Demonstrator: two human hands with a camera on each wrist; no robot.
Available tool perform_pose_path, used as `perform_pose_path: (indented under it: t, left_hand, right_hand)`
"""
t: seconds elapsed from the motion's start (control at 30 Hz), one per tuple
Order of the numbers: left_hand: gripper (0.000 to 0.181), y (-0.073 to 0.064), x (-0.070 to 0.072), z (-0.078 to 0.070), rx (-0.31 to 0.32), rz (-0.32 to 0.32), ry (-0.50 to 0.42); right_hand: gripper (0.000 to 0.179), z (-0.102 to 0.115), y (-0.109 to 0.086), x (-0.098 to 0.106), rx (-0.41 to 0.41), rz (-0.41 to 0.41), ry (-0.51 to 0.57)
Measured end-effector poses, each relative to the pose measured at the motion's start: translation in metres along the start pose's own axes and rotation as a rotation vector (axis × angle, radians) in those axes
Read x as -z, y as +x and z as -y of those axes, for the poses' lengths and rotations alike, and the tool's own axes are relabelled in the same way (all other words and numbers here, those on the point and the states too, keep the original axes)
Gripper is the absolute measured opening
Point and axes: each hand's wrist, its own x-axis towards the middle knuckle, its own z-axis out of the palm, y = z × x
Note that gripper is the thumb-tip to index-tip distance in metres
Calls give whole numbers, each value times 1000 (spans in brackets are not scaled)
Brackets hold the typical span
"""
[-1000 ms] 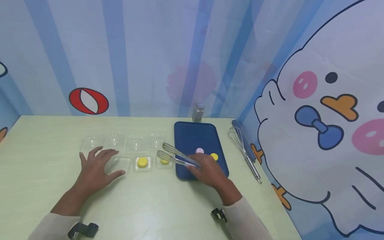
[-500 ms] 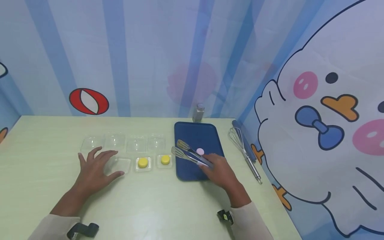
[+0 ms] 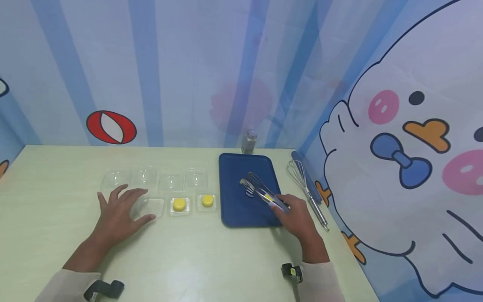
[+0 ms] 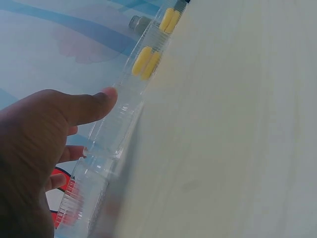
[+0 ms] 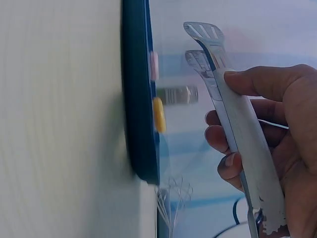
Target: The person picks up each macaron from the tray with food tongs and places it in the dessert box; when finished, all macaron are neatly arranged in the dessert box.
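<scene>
My left hand lies with spread fingers around a clear plastic box; its thumb is close to the box edge, and whether it touches is unclear. To the right, two small clear trays each hold a yellow macaron, one nearer and one farther right. My right hand grips metal tongs above the dark blue tray. The slotted tips stand apart with nothing between them. On that tray sit a pink macaron and a yellow macaron, both partly hidden by the tongs in the head view.
Several clear plastic lids or boxes line up behind the macarons. A small grey-capped jar stands behind the tray. A whisk lies along the table's right side, beside a blue strip-like object.
My right hand has moved right with the tongs, from over the right small tray to above the blue tray, uncovering the yellow macaron there. The left hand has barely moved.
</scene>
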Motion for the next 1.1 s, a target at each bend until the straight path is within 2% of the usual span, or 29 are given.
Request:
perform_pose_path:
  t: [0.4,0.7,1.1]
  left_hand:
    - [74,-2,1,-2,15,4,12]
    - [74,-1,3,-4,25,16,12]
    - [75,-1,4,-7,31,17,13]
  right_hand:
    - [36,-32,-11,21,-133,-8,-73]
    - [29,-48,-18,30,-159,-13,-39]
    - [26,-53,-20,31,-194,13,-46]
